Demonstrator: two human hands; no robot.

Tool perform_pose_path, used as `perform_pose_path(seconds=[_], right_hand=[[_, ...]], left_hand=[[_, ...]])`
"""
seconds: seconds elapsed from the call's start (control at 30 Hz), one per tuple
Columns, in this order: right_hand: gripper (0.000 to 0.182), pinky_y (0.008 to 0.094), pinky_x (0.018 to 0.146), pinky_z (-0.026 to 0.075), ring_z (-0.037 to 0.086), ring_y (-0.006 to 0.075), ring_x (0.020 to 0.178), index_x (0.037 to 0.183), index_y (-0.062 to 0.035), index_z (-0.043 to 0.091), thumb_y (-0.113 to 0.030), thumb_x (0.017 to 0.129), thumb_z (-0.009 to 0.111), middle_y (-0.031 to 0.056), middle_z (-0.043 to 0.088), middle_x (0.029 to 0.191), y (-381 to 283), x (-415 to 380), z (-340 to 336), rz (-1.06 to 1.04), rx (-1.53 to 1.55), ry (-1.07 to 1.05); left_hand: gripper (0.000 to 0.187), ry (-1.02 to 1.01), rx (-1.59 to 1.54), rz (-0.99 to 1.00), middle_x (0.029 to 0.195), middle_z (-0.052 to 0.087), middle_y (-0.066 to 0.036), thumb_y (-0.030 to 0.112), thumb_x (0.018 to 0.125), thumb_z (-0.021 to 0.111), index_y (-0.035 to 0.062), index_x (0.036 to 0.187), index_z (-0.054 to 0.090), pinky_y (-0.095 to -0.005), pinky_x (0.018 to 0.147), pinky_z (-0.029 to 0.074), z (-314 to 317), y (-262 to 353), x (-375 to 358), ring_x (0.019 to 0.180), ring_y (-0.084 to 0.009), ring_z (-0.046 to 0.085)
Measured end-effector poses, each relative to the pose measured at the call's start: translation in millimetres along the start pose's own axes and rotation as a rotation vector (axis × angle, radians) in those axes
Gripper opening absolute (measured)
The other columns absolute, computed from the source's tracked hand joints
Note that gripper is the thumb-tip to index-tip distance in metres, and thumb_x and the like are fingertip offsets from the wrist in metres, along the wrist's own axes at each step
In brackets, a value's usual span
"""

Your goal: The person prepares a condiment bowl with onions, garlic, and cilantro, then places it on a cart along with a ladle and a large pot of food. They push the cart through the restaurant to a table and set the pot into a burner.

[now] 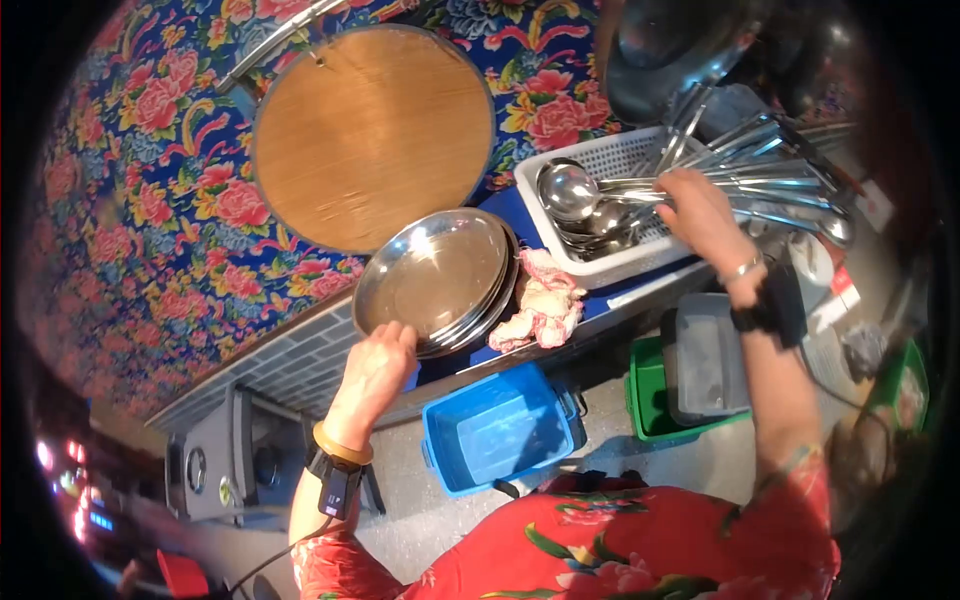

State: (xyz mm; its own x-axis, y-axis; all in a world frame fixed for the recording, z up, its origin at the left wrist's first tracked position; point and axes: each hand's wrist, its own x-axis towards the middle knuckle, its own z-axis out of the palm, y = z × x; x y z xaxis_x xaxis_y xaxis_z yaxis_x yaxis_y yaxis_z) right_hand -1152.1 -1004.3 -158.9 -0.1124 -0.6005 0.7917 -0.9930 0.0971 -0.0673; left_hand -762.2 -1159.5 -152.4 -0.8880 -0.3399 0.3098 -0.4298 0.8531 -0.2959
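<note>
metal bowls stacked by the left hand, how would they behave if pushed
The metal bowls look shiny and smooth, so probably rigid and fairly slippery. Their rims sit staggered, so the top one might slide over those beneath.

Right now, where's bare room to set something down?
The blue bin, seemingly bare inside; floor between it and the green bin; a narrow blue strip between pan stack and white basket. Crowded: the basket, with ladles at the right hand, and the pan stack's rim, at the left hand.
</note>
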Motion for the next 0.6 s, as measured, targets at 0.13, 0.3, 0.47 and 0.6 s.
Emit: perform_pose_path(seconds=[0.13, 0.3, 0.47, 0.6], right_hand=[[0.012, 0.0430, 0.076, 0.043, 0.055, 0.0348, 0.087, 0.084, -0.0044, 0.058, -0.008, 0.072, 0.061, 0.0152, 0.059, 0.088, 48.3, 14.9, 31.3, 0.101, -0.097, -0.449], [0.037, 0.0434, 0.087, 0.041, 0.051, 0.0378, 0.101, 0.109, -0.0004, 0.051, -0.007, 0.073, 0.061, 0.0200, 0.054, 0.108, 82.5, -6.6, 55.9, -0.161, -0.034, -0.303], [0.038, 0.0362, 0.089, 0.040, 0.052, 0.0316, 0.103, 0.118, 0.0004, 0.048, -0.004, 0.080, 0.054, 0.0201, 0.052, 0.113, 147.8, -20.7, 119.7, -0.140, 0.124, -0.349], [0.026, 0.0357, 0.081, 0.045, 0.057, 0.0303, 0.093, 0.109, -0.0032, 0.056, -0.007, 0.084, 0.053, 0.0197, 0.057, 0.105, 134.4, 27.3, 87.5, -0.186, 0.164, -0.168]], left_hand=[[0.005, 0.252, -0.247, -0.325, 0.077, 0.054, -0.014, 0.001, 0.076, 0.054, 0.0012, 0.081, 0.052, -0.0404, 0.060, 0.046, -17.2, 10.3, 21.4, 0.073, -0.0340, 0.056], [0.015, 0.395, -0.693, -0.853, 0.071, 0.056, -0.011, 0.013, 0.089, 0.048, 0.0011, 0.089, 0.057, -0.0336, 0.056, 0.044, -40.0, 3.2, 35.1, 0.058, -0.0248, 0.053], [0.024, 0.965, -1.651, -0.950, 0.083, 0.059, -0.011, 0.020, 0.093, 0.042, -0.0002, 0.091, 0.056, -0.0329, 0.063, 0.054, -17.6, 0.4, 6.1, 0.079, -0.0199, 0.060], [0.028, 1.243, -2.109, -1.003, 0.090, 0.059, -0.009, 0.029, 0.094, 0.043, 0.0038, 0.101, 0.053, -0.0325, 0.066, 0.053, -26.5, 14.1, -20.8, 0.080, -0.0193, 0.058]])
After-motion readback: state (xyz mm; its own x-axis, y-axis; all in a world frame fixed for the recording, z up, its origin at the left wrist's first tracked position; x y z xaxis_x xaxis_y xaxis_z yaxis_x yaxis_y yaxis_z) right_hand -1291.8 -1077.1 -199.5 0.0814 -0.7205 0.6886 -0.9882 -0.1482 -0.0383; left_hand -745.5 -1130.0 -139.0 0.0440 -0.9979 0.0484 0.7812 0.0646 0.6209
